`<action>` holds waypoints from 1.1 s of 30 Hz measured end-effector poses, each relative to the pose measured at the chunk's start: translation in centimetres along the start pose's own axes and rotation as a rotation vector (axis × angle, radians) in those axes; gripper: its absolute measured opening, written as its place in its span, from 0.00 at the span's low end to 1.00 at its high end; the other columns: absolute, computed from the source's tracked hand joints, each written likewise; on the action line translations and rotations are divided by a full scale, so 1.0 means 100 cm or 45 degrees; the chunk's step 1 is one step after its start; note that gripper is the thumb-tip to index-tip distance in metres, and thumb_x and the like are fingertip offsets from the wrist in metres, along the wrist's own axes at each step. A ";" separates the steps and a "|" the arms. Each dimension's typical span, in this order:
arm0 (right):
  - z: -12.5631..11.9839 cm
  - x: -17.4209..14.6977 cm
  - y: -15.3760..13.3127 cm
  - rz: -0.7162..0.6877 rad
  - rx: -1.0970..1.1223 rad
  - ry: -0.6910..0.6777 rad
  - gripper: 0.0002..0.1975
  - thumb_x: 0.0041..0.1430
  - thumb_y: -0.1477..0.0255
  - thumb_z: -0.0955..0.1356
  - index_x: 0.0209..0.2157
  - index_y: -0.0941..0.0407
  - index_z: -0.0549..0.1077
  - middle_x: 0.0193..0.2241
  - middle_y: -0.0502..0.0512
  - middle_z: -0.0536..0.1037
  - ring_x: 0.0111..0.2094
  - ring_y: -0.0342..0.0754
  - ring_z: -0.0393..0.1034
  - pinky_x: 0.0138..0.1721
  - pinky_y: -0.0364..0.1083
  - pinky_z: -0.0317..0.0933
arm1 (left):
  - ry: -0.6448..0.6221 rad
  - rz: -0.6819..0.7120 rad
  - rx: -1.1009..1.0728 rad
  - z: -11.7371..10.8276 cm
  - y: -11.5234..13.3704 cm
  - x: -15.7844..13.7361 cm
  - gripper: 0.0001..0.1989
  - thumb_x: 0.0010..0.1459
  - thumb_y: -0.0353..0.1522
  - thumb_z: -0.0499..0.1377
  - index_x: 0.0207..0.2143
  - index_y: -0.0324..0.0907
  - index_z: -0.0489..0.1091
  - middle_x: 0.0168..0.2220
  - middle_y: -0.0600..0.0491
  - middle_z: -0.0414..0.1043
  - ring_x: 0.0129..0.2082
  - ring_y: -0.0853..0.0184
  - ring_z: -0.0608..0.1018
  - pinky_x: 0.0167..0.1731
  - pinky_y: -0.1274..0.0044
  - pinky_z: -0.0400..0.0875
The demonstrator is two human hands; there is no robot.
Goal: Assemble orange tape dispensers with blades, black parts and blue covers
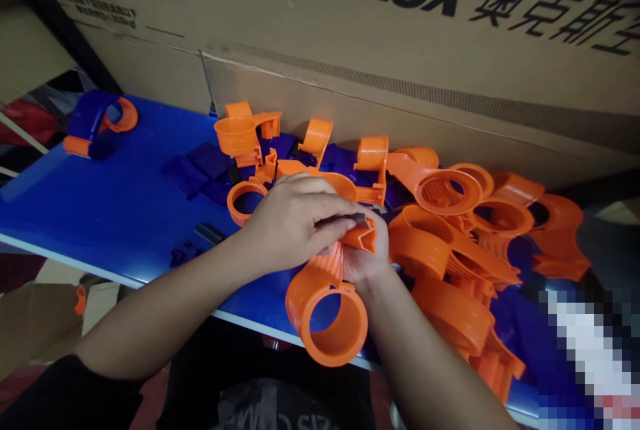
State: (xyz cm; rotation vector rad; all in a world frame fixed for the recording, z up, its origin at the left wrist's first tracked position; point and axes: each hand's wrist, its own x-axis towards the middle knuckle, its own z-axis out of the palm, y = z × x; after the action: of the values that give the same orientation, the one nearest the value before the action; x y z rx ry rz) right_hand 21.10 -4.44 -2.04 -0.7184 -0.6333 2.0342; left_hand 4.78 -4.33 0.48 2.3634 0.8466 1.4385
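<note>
An orange plastic tape dispenser frame (327,323) is held between my two hands, its ring hanging toward me over the table's front edge. My left hand (295,217) is closed over the notched end from above, its thumb pressed against a small dark strip (359,219) there. From below and the right, my right hand (373,253) wraps around the same end; most of its fingers are hidden. Just beyond my hands, more orange frames (237,137) stand on the table. A small black part (210,233) lies left of my left wrist.
Orange frames (465,317) are piled to the right on the blue table (75,210). Flat dark blue pieces (200,170) lie behind my left hand. A blue and orange dispenser (93,123) sits at the far left. A large cardboard box (300,23) walls off the back.
</note>
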 end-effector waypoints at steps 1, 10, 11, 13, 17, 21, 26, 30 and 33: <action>-0.001 0.001 0.001 -0.003 0.016 -0.005 0.13 0.60 0.63 0.73 0.25 0.54 0.74 0.22 0.51 0.72 0.22 0.47 0.68 0.19 0.45 0.66 | 0.009 -0.014 -0.018 0.001 0.001 0.000 0.09 0.66 0.29 0.69 0.47 0.46 0.84 0.40 0.53 0.85 0.40 0.66 0.84 0.44 0.72 0.78; -0.001 0.006 -0.007 0.052 0.206 -0.218 0.17 0.61 0.67 0.73 0.22 0.55 0.64 0.23 0.47 0.66 0.20 0.41 0.60 0.20 0.41 0.59 | 0.206 -0.338 -0.120 -0.027 0.001 0.013 0.07 0.64 0.28 0.68 0.44 0.44 0.82 0.40 0.54 0.85 0.40 0.67 0.85 0.44 0.73 0.79; -0.001 0.006 -0.009 0.044 0.223 -0.232 0.19 0.61 0.67 0.72 0.22 0.55 0.62 0.24 0.47 0.66 0.20 0.40 0.60 0.20 0.41 0.59 | 0.304 -0.379 -0.097 -0.037 0.000 0.015 0.05 0.66 0.29 0.67 0.44 0.44 0.81 0.40 0.54 0.85 0.39 0.67 0.85 0.44 0.73 0.79; -0.001 0.005 -0.012 0.020 0.234 -0.244 0.20 0.62 0.68 0.72 0.22 0.54 0.58 0.24 0.47 0.64 0.20 0.40 0.60 0.21 0.40 0.59 | 0.434 -0.415 -0.003 -0.058 0.003 0.015 0.05 0.70 0.32 0.64 0.45 0.45 0.80 0.40 0.54 0.85 0.38 0.67 0.84 0.42 0.74 0.78; 0.000 0.004 -0.017 -0.033 0.220 -0.227 0.20 0.61 0.69 0.72 0.22 0.55 0.59 0.28 0.48 0.67 0.21 0.40 0.62 0.21 0.41 0.60 | 0.290 -0.407 0.418 -0.086 0.030 -0.007 0.07 0.70 0.35 0.63 0.46 0.44 0.81 0.41 0.52 0.85 0.38 0.65 0.83 0.41 0.71 0.76; 0.003 0.003 -0.019 -0.065 0.197 -0.245 0.19 0.59 0.70 0.73 0.21 0.56 0.62 0.29 0.49 0.69 0.22 0.41 0.64 0.21 0.41 0.60 | -0.188 -0.541 0.962 -0.069 0.064 -0.046 0.13 0.70 0.40 0.63 0.44 0.40 0.81 0.37 0.46 0.84 0.39 0.53 0.82 0.43 0.61 0.73; 0.002 0.004 -0.018 -0.078 0.161 -0.271 0.19 0.60 0.70 0.73 0.21 0.56 0.62 0.29 0.49 0.68 0.21 0.41 0.64 0.21 0.42 0.60 | -0.641 -0.740 1.167 -0.029 0.066 -0.069 0.13 0.71 0.37 0.60 0.37 0.39 0.80 0.35 0.41 0.82 0.41 0.46 0.82 0.38 0.60 0.71; 0.002 0.003 -0.017 -0.107 0.141 -0.273 0.20 0.60 0.68 0.72 0.21 0.55 0.60 0.29 0.49 0.67 0.21 0.41 0.64 0.21 0.42 0.60 | -0.528 -0.688 1.052 -0.032 0.063 -0.060 0.09 0.70 0.32 0.60 0.38 0.39 0.81 0.37 0.42 0.83 0.43 0.48 0.83 0.42 0.59 0.75; 0.004 0.001 -0.017 -0.165 0.097 -0.287 0.20 0.60 0.67 0.73 0.21 0.55 0.61 0.30 0.49 0.68 0.22 0.42 0.65 0.23 0.44 0.62 | -0.093 -0.558 0.811 -0.047 0.075 -0.048 0.11 0.70 0.33 0.62 0.50 0.39 0.80 0.45 0.43 0.85 0.47 0.53 0.84 0.49 0.62 0.78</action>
State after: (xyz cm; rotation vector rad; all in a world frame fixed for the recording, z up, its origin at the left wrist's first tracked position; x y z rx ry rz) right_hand 21.73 -3.60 -0.65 -0.3959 -0.7072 2.0225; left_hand 1.64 -13.58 2.84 2.3699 1.8822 0.9913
